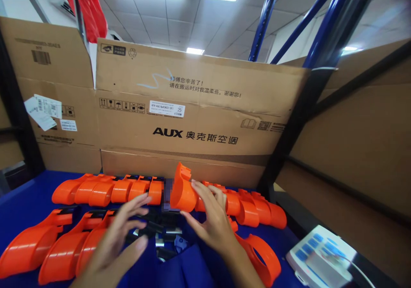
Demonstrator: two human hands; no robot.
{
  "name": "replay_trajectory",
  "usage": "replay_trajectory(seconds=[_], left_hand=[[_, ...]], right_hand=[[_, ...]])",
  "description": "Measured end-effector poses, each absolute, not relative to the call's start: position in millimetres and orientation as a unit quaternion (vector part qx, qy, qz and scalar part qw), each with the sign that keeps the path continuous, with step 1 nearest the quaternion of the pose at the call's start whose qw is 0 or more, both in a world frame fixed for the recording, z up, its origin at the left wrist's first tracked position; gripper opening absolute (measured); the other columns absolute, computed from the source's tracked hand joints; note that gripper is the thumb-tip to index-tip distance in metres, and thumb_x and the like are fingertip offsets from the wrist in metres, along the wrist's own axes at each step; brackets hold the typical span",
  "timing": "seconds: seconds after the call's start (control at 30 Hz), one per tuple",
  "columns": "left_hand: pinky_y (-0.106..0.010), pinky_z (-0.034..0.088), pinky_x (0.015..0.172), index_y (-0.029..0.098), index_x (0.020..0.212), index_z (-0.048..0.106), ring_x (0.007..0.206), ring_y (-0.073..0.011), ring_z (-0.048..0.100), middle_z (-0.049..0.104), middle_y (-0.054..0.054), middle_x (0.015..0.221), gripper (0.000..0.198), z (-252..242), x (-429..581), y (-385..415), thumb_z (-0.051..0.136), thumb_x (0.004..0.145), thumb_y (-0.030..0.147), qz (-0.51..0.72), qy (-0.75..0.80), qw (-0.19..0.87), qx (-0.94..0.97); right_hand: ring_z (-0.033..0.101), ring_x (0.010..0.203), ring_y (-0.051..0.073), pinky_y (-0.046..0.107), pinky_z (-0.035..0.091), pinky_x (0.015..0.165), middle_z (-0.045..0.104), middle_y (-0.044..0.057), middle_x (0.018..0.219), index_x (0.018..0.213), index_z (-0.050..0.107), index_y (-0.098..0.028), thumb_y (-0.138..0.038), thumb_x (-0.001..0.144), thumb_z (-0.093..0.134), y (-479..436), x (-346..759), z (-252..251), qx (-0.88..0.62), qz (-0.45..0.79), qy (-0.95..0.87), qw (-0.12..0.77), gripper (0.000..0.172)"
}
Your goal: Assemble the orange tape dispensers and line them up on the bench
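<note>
Orange plastic, a curved part (182, 190), stands tipped up at the middle of the worktop (25, 202), in the gap of the back row (105, 190) of like parts. The right hand (214, 224) holds it lightly: fingertips lie on its right flank and the thumb reaches under its lower edge, so the grip looks shallow. The left hand (118, 236) is wide, fingers spread, holding nothing, hovering just over a cluster of black pieces (162, 227) that lie between the two hands.

The weak point, as I judge it, is that fingertip hold. The part is smooth and rounded, and it could roll out of the fingers, drop onto the black pieces and scatter them. It could also knock its neighbours, since the row sits touching, shell against shell; one shove may skew the whole line.

The spread left hand is close to the front row (58, 249) and could brush those parts sideways if it sweeps.

A loose orange ring (265, 260) lies just beside the right forearm, and an elbow could push it toward the white keypad (321, 256) near the worktop's right edge.

Behind the rows a cardboard box (199, 121) stands close, leaving little room for a part that slides back.
</note>
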State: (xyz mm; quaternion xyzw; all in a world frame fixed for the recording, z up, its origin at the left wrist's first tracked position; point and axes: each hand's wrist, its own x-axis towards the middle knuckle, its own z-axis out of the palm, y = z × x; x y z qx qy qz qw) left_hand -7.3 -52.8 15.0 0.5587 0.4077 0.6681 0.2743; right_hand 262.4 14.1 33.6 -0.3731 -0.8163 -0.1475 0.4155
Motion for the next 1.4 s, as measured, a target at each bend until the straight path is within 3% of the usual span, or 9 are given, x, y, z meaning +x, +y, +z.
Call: replay_trajectory(seconds=[0.1,0.2,0.33,0.47,0.53,0.6,0.8,1.07,1.4], left_hand=[[-0.045,0.054,0.096,0.031,0.131,0.064,0.129,-0.0336,0.059,0.064,-0.011,0.142,0.049,37,52,-25,0.072,0.085,0.046,0.611,0.385,0.524,0.451],[-0.043,0.053,0.097,0.021,0.12,0.069,0.122,-0.033,0.064,0.071,-0.013,0.13,0.044,52,77,-4,0.07,0.086,0.049,0.59,0.311,0.655,0.356],[-0.036,0.056,0.091,0.017,0.108,0.071,0.103,-0.0277,0.073,0.08,-0.008,0.108,0.038,47,75,8,0.076,0.08,0.042,0.632,0.305,0.649,0.294],[-0.038,0.062,0.077,0.013,0.108,0.071,0.088,-0.0278,0.077,0.08,-0.011,0.104,0.037,33,64,5,0.067,0.085,0.042,0.628,0.306,0.663,0.268],[-0.038,0.063,0.072,0.011,0.105,0.072,0.084,-0.0284,0.077,0.08,-0.013,0.099,0.037,30,61,1,0.064,0.087,0.042,0.624,0.3,0.676,0.252],[-0.036,0.064,0.068,0.01,0.101,0.073,0.081,-0.0283,0.078,0.081,-0.014,0.094,0.036,31,59,-4,0.063,0.088,0.042,0.624,0.293,0.683,0.242],[-0.032,0.064,0.06,0.011,0.085,0.071,0.075,-0.027,0.077,0.079,-0.012,0.082,0.032,41,61,-13,0.059,0.09,0.041,0.613,0.275,0.703,0.235],[-0.034,0.065,0.062,0.01,0.088,0.072,0.071,-0.0267,0.078,0.079,-0.011,0.082,0.032,38,64,-11,0.062,0.089,0.04,0.613,0.298,0.702,0.204],[-0.033,0.064,0.061,0.012,0.086,0.069,0.066,-0.0247,0.077,0.078,-0.008,0.081,0.026,36,65,-10,0.067,0.086,0.038,0.623,0.301,0.692,0.206]], right_hand=[[0.054,0.121,0.034,0.052,0.044,0.1,0.058,0.015,0.143,0.153,0.036,-0.022,-0.037,0.084,0.077,7,260,34,-0.336,-0.125,-0.825,0.438,0.081],[0.055,0.12,0.032,0.05,0.045,0.101,0.059,0.014,0.142,0.151,0.037,-0.024,-0.035,0.084,0.078,1,257,36,-0.299,-0.091,-0.843,0.438,0.08],[0.051,0.126,0.033,0.05,0.042,0.106,0.054,0.013,0.146,0.152,0.036,-0.024,-0.042,0.086,0.075,-3,258,42,-0.291,-0.011,-0.86,0.42,0.078],[0.057,0.111,0.027,0.044,0.046,0.098,0.066,0.01,0.12,0.128,0.059,-0.024,-0.027,0.101,0.05,2,263,46,-0.361,0.059,-0.852,0.375,0.028],[0.058,0.099,0.025,0.04,0.046,0.089,0.066,0.007,0.103,0.106,0.069,-0.025,-0.021,0.099,0.052,5,262,43,-0.395,0.062,-0.866,0.299,0.018],[0.056,0.097,0.024,0.038,0.045,0.086,0.064,0.006,0.1,0.097,0.072,-0.025,-0.019,0.093,0.062,7,260,39,-0.412,0.064,-0.881,0.223,0.012],[0.054,0.094,0.021,0.033,0.042,0.083,0.061,0.004,0.095,0.089,0.077,-0.024,-0.017,0.09,0.066,11,253,31,-0.431,0.093,-0.886,0.142,0.013],[0.052,0.091,0.02,0.031,0.037,0.081,0.06,0.004,0.092,0.083,0.074,-0.021,-0.012,0.083,0.068,17,246,28,-0.441,0.072,-0.889,0.101,0.011],[0.051,0.085,0.019,0.031,0.038,0.078,0.059,0.004,0.089,0.083,0.063,-0.018,-0.013,0.079,0.063,18,243,30,-0.432,0.077,-0.889,0.13,0.006]])
